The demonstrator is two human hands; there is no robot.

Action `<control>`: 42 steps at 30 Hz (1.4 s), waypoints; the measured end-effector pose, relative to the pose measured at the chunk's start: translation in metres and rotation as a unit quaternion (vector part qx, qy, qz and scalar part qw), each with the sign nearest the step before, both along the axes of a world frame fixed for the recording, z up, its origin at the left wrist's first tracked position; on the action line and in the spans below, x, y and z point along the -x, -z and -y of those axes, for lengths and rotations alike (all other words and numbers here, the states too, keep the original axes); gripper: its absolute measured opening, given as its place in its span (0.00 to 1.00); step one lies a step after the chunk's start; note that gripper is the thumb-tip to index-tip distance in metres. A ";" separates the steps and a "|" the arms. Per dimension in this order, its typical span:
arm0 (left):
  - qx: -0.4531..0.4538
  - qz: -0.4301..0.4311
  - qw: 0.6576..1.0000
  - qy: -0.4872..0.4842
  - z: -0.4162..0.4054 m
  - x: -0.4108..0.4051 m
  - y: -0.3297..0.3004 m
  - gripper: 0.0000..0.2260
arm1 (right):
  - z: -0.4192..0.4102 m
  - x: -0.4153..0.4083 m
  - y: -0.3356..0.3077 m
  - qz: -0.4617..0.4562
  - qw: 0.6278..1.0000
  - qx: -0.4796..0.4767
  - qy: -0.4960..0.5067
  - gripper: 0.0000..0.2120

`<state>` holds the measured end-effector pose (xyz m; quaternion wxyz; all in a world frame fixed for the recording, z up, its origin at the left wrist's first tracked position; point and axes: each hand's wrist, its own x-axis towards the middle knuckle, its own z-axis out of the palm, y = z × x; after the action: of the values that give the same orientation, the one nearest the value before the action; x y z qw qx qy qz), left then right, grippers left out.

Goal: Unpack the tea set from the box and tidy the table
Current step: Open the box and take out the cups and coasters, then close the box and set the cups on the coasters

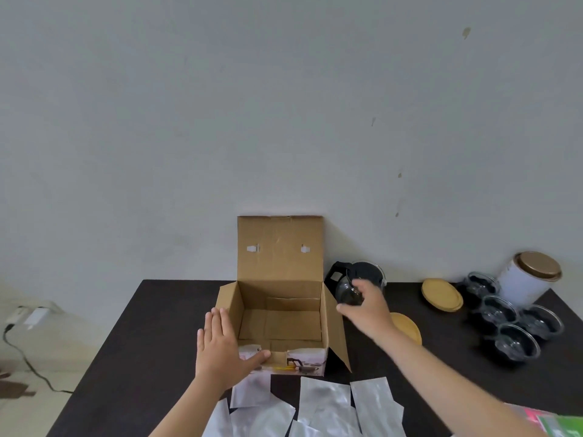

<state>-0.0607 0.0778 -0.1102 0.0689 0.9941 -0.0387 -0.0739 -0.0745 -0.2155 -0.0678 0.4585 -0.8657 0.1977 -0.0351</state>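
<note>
glass cup [348,294] behind right hand [369,310]

An open, empty cardboard box [280,313] stands lid-up mid-surface, a glass teapot [358,283] with black lid just right, four glass cups [511,323] clustered farther right.

Dark table [151,342] with box [280,313], glass cups [517,345], wrappers [325,402].
</note>
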 end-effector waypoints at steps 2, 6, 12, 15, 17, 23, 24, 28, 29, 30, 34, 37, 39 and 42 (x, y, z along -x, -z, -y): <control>-0.004 0.002 1.000 0.006 0.000 0.001 -0.001 0.66 | -0.027 0.029 0.008 -0.031 0.995 -0.076 0.052 0.30; -0.005 -0.007 1.000 -0.002 0.002 0.004 -0.008 0.62 | -0.061 0.064 0.016 -0.113 0.913 -0.317 0.232 0.30; 0.070 -0.034 0.986 -0.145 0.015 0.013 -0.017 0.56 | -0.066 0.081 0.010 -0.033 0.658 -0.674 0.334 0.26; 0.217 -0.071 0.917 -0.327 0.024 0.019 -0.032 0.60 | -0.068 0.087 0.002 -0.007 0.638 -0.696 0.330 0.15; 0.274 -0.086 0.879 -0.380 0.024 0.018 -0.032 0.61 | -0.069 0.092 0.001 0.006 0.632 -0.705 0.320 0.11; 0.370 0.007 0.887 -0.275 0.010 0.016 -0.012 0.49 | -0.080 0.096 -0.002 0.064 0.673 -0.668 0.311 0.15; 0.369 0.021 0.896 -0.246 0.008 0.017 -0.012 0.47 | -0.083 0.096 -0.003 0.074 0.682 -0.659 0.308 0.13; 0.276 0.058 0.955 -0.088 0.001 0.027 -0.007 0.40 | -0.095 0.092 -0.005 0.098 0.740 -0.597 0.296 0.14; 0.245 0.056 0.966 -0.060 0.000 0.029 -0.004 0.39 | -0.100 0.091 -0.006 0.105 0.761 -0.575 0.282 0.16; 0.219 0.051 0.973 -0.040 -0.002 0.030 -0.001 0.38 | -0.106 0.091 -0.007 0.113 0.784 -0.551 0.264 0.18; 0.163 0.038 0.986 0.005 -0.008 0.033 0.006 0.38 | -0.123 0.088 -0.011 0.119 0.839 -0.490 0.203 0.25; 0.142 0.028 0.989 0.024 -0.010 0.033 0.009 0.38 | -0.127 0.082 -0.006 0.096 0.852 -0.482 0.180 0.26; 0.132 0.026 0.990 0.036 -0.012 0.033 0.012 0.38 | -0.128 0.076 -0.004 0.085 0.855 -0.480 0.179 0.25; 0.135 0.031 0.989 0.045 -0.016 0.033 0.019 0.38 | -0.122 0.053 -0.004 0.078 0.866 -0.460 0.179 0.23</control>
<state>-0.0932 0.0936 -0.1287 0.1976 0.9748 -0.0954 -0.0406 -0.1277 -0.0936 -0.0641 0.8042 -0.5012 0.3068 -0.0888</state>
